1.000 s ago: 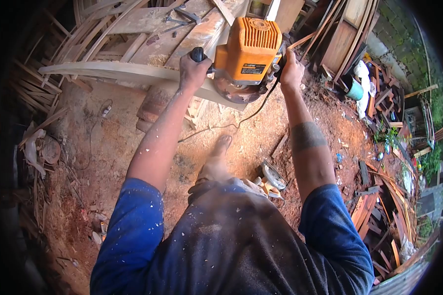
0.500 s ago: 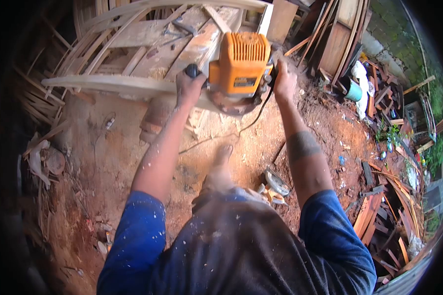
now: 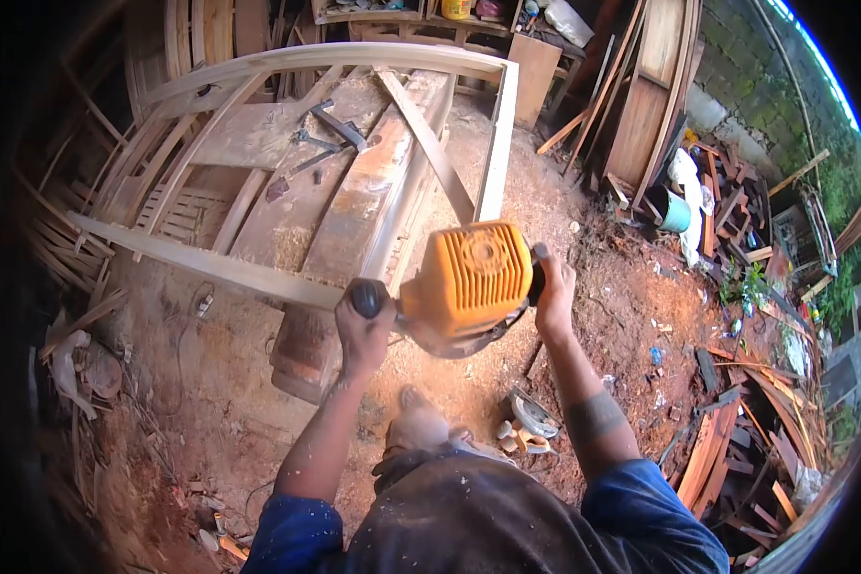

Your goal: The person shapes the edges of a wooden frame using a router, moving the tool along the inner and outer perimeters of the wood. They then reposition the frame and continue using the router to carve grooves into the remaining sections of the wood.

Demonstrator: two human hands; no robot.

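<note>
An orange plunge router point(image 3: 474, 277) with a vented top is held between my two hands, its lower part blurred. My left hand point(image 3: 365, 330) is closed around its black left knob. On the other side, my right hand point(image 3: 555, 295) wraps the right handle, which the fingers partly hide. The router overlaps the near right corner of a pale wooden frame point(image 3: 210, 258) in this view. That frame has curved long rails and several cross slats, and lies over a plank workbench point(image 3: 359, 206). A dark clamp-like metal tool point(image 3: 338, 127) rests on the planks inside the frame.
On the dusty ground by my foot point(image 3: 413, 402) sits a round-bladed power tool point(image 3: 531, 421). Heaps of wood offcuts point(image 3: 717, 435) lie to the right, near a teal bucket point(image 3: 674, 210). Tall boards point(image 3: 652, 105) lean at the back right.
Both hands have brought the router lower in view, nearer my body, and its top now tilts toward the camera. The view has shifted to show more of the frame and the back shelf.
</note>
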